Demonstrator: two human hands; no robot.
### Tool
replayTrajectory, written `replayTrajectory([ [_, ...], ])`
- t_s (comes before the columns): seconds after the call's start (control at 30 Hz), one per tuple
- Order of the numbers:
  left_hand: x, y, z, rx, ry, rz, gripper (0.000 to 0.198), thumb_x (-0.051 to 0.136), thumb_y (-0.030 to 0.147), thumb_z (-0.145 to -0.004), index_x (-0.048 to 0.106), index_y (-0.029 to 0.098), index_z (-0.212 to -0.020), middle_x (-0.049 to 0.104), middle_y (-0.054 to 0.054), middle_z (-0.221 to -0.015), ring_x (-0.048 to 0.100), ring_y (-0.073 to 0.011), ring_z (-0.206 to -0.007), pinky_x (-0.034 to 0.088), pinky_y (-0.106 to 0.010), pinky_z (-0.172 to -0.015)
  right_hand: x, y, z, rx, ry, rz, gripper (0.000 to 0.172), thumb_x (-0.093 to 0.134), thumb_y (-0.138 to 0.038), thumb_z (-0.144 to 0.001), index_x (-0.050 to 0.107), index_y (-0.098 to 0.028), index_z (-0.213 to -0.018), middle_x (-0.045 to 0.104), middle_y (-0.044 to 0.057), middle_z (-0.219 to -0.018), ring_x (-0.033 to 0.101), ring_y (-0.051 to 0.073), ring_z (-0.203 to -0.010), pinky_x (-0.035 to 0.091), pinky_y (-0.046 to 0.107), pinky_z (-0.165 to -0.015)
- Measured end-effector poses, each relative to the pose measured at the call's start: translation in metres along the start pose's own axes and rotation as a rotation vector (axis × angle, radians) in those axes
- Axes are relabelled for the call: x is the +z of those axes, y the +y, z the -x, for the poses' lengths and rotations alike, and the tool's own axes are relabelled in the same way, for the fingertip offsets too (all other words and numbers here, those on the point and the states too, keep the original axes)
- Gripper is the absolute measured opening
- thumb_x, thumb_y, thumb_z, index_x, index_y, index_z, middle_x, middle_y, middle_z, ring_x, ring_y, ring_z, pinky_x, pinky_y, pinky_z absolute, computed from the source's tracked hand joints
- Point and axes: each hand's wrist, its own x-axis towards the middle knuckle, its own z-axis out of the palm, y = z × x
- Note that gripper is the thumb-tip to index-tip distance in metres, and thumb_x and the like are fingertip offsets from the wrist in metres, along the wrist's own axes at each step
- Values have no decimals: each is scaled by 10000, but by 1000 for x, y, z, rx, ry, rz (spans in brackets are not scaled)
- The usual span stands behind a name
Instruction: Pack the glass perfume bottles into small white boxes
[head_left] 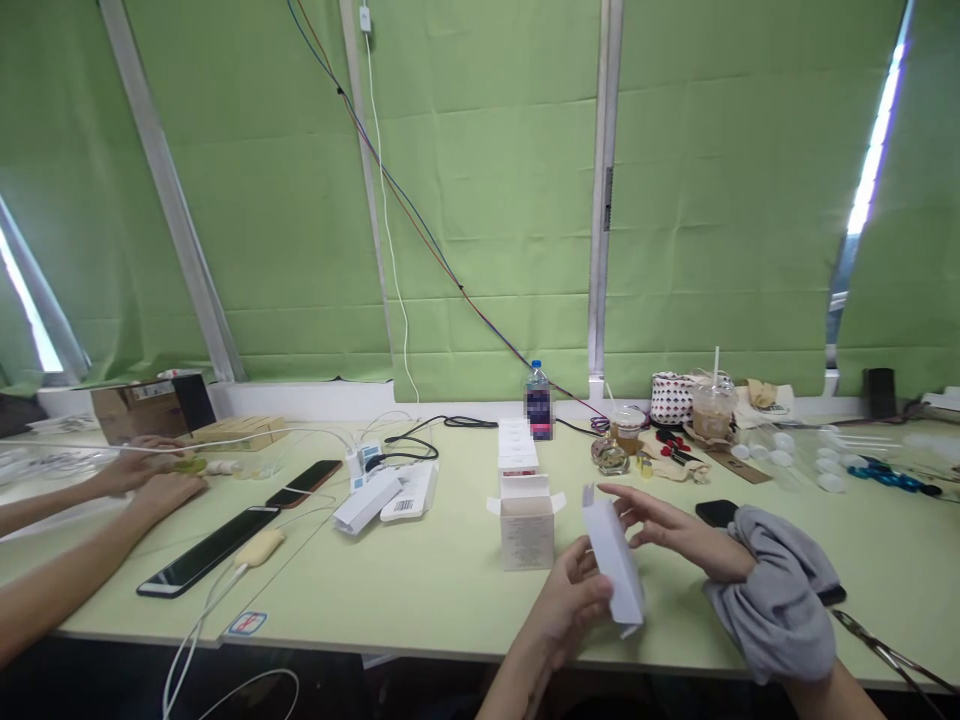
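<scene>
A thin white carton (615,565) stands tilted near the table's front edge. My left hand (566,600) grips its lower left side, thumb on the near face. At its upper right, my right hand (667,525) has its fingers spread, the index finger near the carton's top; whether they touch it I cannot tell. Left of the carton stands an open white box (527,535) with its flaps up. Behind that box runs a row of white boxes (516,445). A grey scrunchie (776,595) is round my right wrist.
Another person's hands (161,490) work at the far left. Phones (214,550), cables and a power strip (364,462) lie left of the boxes. A bottle (538,400) stands behind. Cups (712,410), small white lids (829,465) and scissors (885,650) are on the right.
</scene>
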Motion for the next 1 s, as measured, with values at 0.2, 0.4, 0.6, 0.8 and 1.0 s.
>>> replayTrajectory([
  [0.2,-13,-5,7,-124,-138,320,643,798,496,-613,623,143,-1121,690,-135,-1043,634,-330,-995,502,-470,-837,13,-1,-8,18,228,-210,424,489,-599,-867,574,-250,-1094,511,10,-893,465,126,-709,400,261,-645],
  [0.4,-21,-10,7,-151,-184,364,641,756,486,-677,588,128,-1182,651,-150,-1139,622,-337,-1008,547,-447,-733,21,-8,-11,-39,220,-363,287,586,-543,-836,499,-302,-964,488,-23,-961,482,146,-859,422,273,-741],
  [0.6,-20,-6,9,-197,-244,361,648,760,476,-675,587,102,-1175,679,-151,-1044,655,-303,-896,574,-440,-681,19,-6,-8,-33,89,-205,360,540,-555,-859,607,-202,-862,494,-1,-850,438,144,-777,371,261,-696],
  [0.8,-20,-4,9,-193,-219,358,559,769,447,-672,630,118,-1102,698,-125,-1009,664,-279,-863,591,-392,-607,21,-8,-7,22,83,-151,413,602,-544,-818,527,-167,-666,388,-45,-650,335,107,-617,270,234,-566],
  [1.0,-20,-8,6,-165,-100,306,583,809,438,-621,640,99,-1064,703,-150,-1020,667,-298,-923,552,-306,-609,17,-9,-4,36,78,-152,409,602,-538,-819,500,-176,-657,404,-38,-667,367,116,-633,314,244,-595],
])
